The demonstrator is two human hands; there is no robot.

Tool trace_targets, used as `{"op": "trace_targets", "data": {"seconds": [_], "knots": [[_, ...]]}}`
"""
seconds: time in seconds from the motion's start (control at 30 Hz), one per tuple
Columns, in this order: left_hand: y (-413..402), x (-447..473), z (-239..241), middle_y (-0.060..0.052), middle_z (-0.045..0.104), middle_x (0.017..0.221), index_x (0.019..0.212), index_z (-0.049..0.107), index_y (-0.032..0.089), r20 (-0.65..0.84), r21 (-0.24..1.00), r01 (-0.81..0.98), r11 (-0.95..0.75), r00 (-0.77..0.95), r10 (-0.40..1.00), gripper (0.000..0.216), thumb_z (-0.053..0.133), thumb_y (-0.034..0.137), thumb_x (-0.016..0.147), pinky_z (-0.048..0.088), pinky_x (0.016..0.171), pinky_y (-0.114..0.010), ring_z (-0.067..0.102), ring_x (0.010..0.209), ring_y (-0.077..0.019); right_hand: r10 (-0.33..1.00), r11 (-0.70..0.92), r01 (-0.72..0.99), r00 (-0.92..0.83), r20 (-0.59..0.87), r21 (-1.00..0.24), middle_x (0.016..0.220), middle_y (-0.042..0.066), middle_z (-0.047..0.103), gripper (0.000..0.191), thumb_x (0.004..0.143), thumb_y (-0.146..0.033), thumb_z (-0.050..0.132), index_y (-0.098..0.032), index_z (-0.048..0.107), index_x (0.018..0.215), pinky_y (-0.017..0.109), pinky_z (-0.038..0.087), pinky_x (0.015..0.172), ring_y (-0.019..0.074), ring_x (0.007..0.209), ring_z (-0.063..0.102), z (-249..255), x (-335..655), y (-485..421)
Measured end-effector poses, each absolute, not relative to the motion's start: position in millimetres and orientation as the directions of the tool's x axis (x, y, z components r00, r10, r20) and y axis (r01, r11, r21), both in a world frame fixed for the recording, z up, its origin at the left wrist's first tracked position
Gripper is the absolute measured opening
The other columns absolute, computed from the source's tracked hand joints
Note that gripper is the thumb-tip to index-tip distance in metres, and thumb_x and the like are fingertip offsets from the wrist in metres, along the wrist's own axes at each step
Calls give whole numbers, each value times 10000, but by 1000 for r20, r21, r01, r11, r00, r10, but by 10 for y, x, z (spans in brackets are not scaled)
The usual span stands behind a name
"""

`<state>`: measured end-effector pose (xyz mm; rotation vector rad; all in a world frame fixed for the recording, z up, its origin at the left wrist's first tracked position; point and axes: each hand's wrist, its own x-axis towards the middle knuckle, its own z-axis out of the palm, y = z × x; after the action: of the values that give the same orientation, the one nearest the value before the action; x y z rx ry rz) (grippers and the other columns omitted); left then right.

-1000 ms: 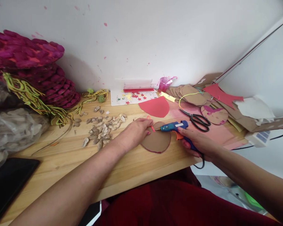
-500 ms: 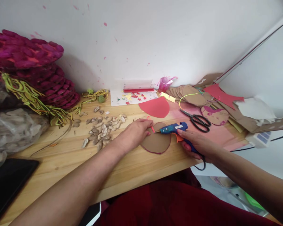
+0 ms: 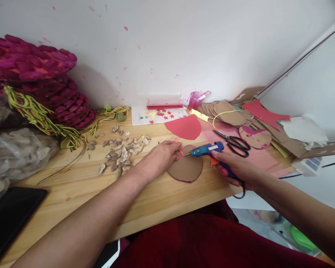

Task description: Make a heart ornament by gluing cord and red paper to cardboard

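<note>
My right hand (image 3: 233, 167) is wrapped round a blue glue gun (image 3: 208, 149) with an orange trigger. Its nozzle points left, at the upper part of a round cardboard disc (image 3: 185, 169) that lies on the table. A short piece of orange-pink cord (image 3: 181, 153) is pinched in my left hand (image 3: 167, 152), close to the nozzle tip, and a small loop of it shows above my fingers. Whether the nozzle touches the cord or the disc, I cannot tell.
Peanut shells (image 3: 123, 154) are scattered left of the disc. Black scissors (image 3: 234, 143) lie to the right, before stacked cardboard discs (image 3: 226, 111). Behind are a red paper piece (image 3: 184, 126) and a sheet with star cutouts (image 3: 136, 118). Magenta-coated discs (image 3: 30, 61) stand at the left.
The glue gun's handle end has shifted slightly right and a clear stick end now shows at its back. My left hand and the cord stay almost where they were.
</note>
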<state>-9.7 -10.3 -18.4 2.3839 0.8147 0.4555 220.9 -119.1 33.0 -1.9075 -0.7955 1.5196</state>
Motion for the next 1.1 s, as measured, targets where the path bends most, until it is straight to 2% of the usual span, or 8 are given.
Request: {"op": "trace_targets", "data": {"seconds": [0.1, 0.23, 0.43, 0.67, 0.9, 1.1], "knots": [[-97, -101, -207, -61, 690, 1165, 1065, 651, 231, 140, 614, 438, -657, 758, 637, 243, 591, 132, 852, 486, 1017, -347, 626, 1149, -229, 769, -635, 74, 165, -618, -769, 467, -54, 474, 430, 909, -539, 542, -200, 478, 652, 157, 168, 237, 36, 252, 295, 287, 2205, -1119], [-97, -100, -208, -57, 693, 1155, 1066, 649, 234, 140, 618, 441, -650, 752, 644, 237, 594, 143, 854, 490, 1011, -333, 632, 1139, -223, 743, -667, 87, 152, -652, -740, 444, -43, 463, 486, 924, -547, 518, -190, 460, 599, 155, 164, 245, 35, 246, 315, 230, 2195, -1085], [-106, -83, -170, -84, 671, 1231, 1143, 637, 207, 103, 625, 464, -627, 748, 656, 299, 617, 142, 852, 473, 1038, -332, 623, 1169, -223, 701, -712, 92, 161, -695, -696, 457, -61, 479, 385, 965, -488, 481, -196, 498, 713, 148, 149, 236, 38, 229, 302, 312, 2206, -1207], [-106, -91, -163, -77, 685, 1201, 1087, 649, 214, 109, 618, 459, -638, 754, 648, 263, 595, 109, 852, 476, 1039, -351, 627, 1158, -228, 768, -638, 103, 147, -623, -763, 472, -54, 473, 412, 948, -506, 514, -201, 464, 675, 144, 172, 241, 33, 249, 301, 326, 2154, -1084], [-109, -94, -151, -74, 673, 1234, 1125, 636, 216, 111, 629, 449, -635, 756, 645, 282, 610, 135, 856, 469, 1043, -336, 613, 1183, -221, 737, -676, 170, 157, -658, -717, 485, -64, 494, 327, 957, -479, 502, -215, 464, 769, 149, 159, 242, 43, 237, 307, 347, 2183, -1208], [-107, -100, -165, -52, 694, 1155, 1048, 653, 231, 121, 613, 454, -647, 755, 645, 255, 590, 105, 837, 484, 1023, -341, 624, 1156, -225, 792, -609, 129, 137, -594, -782, 490, -68, 485, 363, 939, -521, 519, -217, 449, 754, 148, 164, 240, 41, 246, 303, 326, 2204, -1144]]}}
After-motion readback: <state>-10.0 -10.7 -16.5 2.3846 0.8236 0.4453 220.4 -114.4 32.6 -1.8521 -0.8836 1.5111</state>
